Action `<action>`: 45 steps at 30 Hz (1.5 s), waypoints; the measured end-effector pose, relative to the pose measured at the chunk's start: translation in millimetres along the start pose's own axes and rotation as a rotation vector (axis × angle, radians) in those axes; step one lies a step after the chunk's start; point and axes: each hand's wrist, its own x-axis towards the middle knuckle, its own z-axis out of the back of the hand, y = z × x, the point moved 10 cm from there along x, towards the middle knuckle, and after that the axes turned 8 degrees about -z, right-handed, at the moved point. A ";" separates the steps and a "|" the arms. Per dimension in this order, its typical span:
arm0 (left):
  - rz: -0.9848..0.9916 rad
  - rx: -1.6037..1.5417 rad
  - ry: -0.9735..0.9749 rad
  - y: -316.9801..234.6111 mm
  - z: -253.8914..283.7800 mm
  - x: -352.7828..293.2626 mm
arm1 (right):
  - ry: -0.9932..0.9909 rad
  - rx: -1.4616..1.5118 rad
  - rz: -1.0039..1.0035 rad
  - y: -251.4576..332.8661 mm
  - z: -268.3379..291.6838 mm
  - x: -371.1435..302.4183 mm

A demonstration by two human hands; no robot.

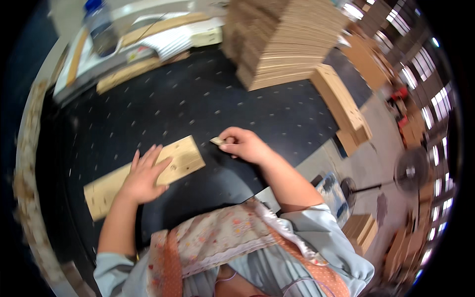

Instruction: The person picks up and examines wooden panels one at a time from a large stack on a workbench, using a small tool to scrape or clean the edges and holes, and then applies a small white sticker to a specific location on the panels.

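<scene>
Left hand (142,179) on wooden board (184,159); small pale piece (215,141) in right hand (247,147).
Left fingers spread, open, laid on the wooden board, toward the near-left corner of the black worktop (173,106). Right thumb and fingers closed, pinching the small pale piece just beyond the board's right end. Cardboard stack (292,44) by the far edge.

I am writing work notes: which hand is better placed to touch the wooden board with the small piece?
Probably the right hand: it pinches the small piece just right of the wooden board, while the left hand lies spread on it.
</scene>
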 end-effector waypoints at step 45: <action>0.183 0.052 -0.475 -0.8 1.0 -21.4 | 0.399 -1.259 0.756 88.5 -114.3 -55.4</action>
